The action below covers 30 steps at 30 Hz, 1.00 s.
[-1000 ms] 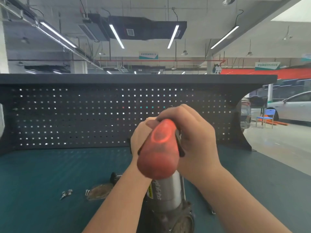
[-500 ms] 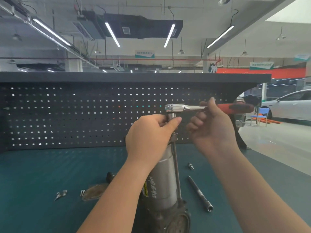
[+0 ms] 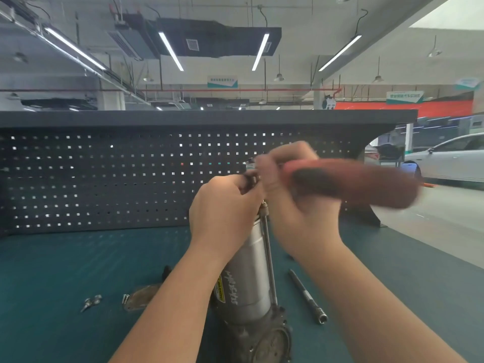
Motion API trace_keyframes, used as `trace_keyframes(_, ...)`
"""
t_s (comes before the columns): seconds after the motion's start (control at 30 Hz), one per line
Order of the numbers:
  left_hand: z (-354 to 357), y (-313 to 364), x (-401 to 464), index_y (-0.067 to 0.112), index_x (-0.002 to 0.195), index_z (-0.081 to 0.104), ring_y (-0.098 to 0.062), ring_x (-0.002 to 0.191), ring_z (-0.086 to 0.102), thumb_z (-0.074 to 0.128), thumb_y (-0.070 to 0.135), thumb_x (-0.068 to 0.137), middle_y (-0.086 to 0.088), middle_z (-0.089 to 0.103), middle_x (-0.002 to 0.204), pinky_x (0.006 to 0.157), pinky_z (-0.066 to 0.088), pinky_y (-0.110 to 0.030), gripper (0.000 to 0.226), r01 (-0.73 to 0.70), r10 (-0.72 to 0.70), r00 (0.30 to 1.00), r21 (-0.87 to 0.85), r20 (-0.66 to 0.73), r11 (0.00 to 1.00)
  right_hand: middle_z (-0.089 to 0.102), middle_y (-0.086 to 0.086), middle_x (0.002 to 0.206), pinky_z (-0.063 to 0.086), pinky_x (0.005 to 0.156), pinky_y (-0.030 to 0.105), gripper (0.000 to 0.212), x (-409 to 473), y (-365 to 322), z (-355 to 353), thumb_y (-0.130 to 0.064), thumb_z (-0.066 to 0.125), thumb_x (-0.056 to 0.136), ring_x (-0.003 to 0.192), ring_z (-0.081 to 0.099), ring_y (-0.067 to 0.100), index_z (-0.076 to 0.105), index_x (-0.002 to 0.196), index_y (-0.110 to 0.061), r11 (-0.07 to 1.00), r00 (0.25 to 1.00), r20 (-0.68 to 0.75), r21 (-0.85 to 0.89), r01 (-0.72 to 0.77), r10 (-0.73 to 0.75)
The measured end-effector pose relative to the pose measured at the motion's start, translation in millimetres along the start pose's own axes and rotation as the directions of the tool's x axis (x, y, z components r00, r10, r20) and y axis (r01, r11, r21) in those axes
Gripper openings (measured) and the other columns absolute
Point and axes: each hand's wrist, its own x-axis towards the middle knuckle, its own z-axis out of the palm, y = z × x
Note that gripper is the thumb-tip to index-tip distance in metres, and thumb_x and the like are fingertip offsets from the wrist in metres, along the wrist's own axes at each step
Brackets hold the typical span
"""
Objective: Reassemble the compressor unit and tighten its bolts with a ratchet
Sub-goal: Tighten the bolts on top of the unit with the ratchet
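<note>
The silver compressor cylinder [image 3: 248,279] stands upright on its dark round base [image 3: 267,341] at the near middle of the bench. A long through-bolt [image 3: 269,260] runs up its right side. My left hand [image 3: 225,208] grips the top of the cylinder. My right hand [image 3: 296,200] holds the ratchet near its head, above the top end. The ratchet's red and black handle [image 3: 351,183] points right and is blurred by motion. The ratchet head and bolt top are mostly hidden between my hands.
A loose socket extension bar [image 3: 307,297] lies on the green bench mat [image 3: 65,271] right of the cylinder. A flat metal plate [image 3: 141,297] and loose screws [image 3: 90,302] lie to the left. A dark pegboard [image 3: 104,179] walls the back edge.
The ratchet handle swung from pointing at me round to the right and is now swinging back toward me, blurred. My left hand stays on the cylinder top.
</note>
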Motion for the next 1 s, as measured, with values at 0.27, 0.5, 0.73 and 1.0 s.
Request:
trace_keyframes(0.27,-1,2,-3,0.026,0.076,0.075,-0.015,0.073,0.068,0.062,0.050,0.089,0.011,0.072,0.066,0.075,0.055,-0.040,0.031,-0.049,0.052,0.996,-0.042,0.071,0.998,0.032,-0.005,0.050,0.027,0.043,0.017,0.032,16,50,-18,-0.031,0.053,0.098,0.041,0.030,0.008,0.055,0.071,-0.015,-0.060,0.343,0.272,0.852,-0.520,0.899)
trace_keyframes(0.5,0,2,-4,0.031,0.074,0.075,-0.006,0.070,0.068,0.067,0.050,0.085,0.013,0.072,0.066,0.071,0.057,-0.038,0.024,-0.027,0.027,1.000,-0.097,0.002,0.995,0.045,-0.008,0.052,0.034,0.047,0.020,0.027,15,29,-12,-0.027,0.059,0.097,0.043,0.037,0.007,0.059,0.071,-0.022,0.512,0.640,-0.105,0.703,-0.494,0.761)
trace_keyframes(0.73,-1,-2,-2,0.019,0.046,0.056,-0.026,0.056,0.049,0.054,0.020,0.080,-0.004,0.049,0.044,0.047,0.031,-0.021,0.034,-0.058,0.057,0.996,-0.015,-0.066,0.998,0.058,-0.011,0.070,0.039,0.061,0.015,0.022,3,-9,6,-0.032,0.061,0.089,0.067,0.054,0.002,0.061,0.070,-0.021,0.988,0.999,-0.046,-0.152,-0.035,0.029)
trace_keyframes(1.0,1,0,-2,0.031,0.061,0.071,-0.003,0.059,0.064,0.062,0.044,0.090,0.015,0.068,0.058,0.061,0.053,-0.033,0.032,-0.047,0.046,0.999,-0.066,-0.012,0.997,0.047,-0.014,0.050,0.036,0.050,0.015,0.023,13,20,-11,-0.023,0.055,0.097,0.045,0.044,0.003,0.056,0.075,-0.018,0.838,0.829,-0.249,0.377,-0.394,0.502)
